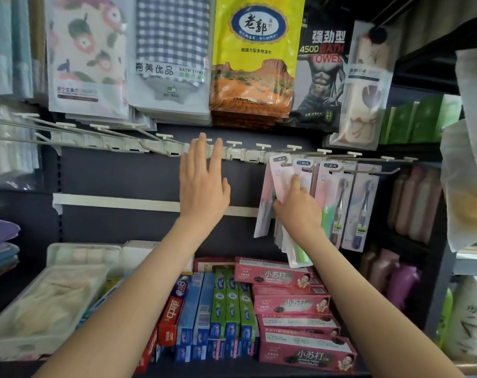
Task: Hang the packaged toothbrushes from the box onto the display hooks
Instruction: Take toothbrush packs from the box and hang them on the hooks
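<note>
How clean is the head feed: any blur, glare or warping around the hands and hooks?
Head view: left hand and hook rail fairly sharp; right hand and the toothbrush packs it grips slightly soft; plastic tray at lower left smeared; straight lines bow toward the edges; no strong glare.

Evenly bright, soft overall, with blurred, fisheye-bent edges.

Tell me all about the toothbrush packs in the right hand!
The toothbrush packs are a small stack of flat, pale pink cards with clear plastic fronts and a blue logo on top. A green brush handle shows at the lower end. The right hand grips the stack around its middle, one finger pressed on the front. It stands nearly upright, slightly tilted, tops level with the white hooks, beside the hanging packs.
</note>
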Action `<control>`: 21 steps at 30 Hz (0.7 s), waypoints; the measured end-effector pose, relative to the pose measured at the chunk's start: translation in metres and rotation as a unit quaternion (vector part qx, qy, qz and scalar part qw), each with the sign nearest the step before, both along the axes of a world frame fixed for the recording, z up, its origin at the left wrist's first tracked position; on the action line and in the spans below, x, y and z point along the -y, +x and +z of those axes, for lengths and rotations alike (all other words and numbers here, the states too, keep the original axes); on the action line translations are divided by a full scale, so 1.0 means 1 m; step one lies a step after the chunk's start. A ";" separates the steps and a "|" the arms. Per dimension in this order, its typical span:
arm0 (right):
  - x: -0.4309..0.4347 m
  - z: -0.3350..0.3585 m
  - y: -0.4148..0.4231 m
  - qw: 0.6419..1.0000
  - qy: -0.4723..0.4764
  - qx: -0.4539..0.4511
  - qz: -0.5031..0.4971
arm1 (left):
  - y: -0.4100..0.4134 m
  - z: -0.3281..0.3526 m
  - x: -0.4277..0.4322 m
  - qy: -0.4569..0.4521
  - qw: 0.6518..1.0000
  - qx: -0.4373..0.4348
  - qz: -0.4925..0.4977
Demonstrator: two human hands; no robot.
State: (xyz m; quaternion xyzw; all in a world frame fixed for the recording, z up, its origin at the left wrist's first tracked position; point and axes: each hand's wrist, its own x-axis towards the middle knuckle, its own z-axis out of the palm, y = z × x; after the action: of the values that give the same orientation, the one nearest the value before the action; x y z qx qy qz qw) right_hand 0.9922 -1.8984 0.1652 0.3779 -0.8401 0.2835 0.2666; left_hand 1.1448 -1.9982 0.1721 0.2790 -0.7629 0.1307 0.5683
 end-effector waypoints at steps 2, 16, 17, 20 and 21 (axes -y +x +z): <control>0.004 0.002 -0.002 1.000 0.003 0.010 0.000 | 0.003 0.010 0.007 0.025 0.998 0.045 0.026; 0.062 -0.007 -0.004 0.989 -0.047 0.133 0.037 | 0.003 -0.003 0.014 0.028 0.998 0.060 -0.014; 0.063 -0.011 -0.001 0.987 -0.055 0.146 0.045 | 0.006 -0.010 0.012 0.025 0.998 0.058 -0.016; 0.053 -0.030 0.015 0.984 -0.072 0.144 0.076 | 0.018 -0.039 -0.001 0.045 0.996 0.067 -0.030; 0.046 -0.040 0.024 0.984 -0.077 0.133 0.090 | 0.024 -0.054 -0.007 0.052 0.996 0.067 -0.041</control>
State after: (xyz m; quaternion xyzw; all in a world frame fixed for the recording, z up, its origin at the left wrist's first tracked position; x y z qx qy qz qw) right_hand 1.0158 -1.9448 0.1249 0.3896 -0.8062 0.4179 0.1536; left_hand 1.1685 -1.9913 0.1178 0.2671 -0.8159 0.0857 0.5055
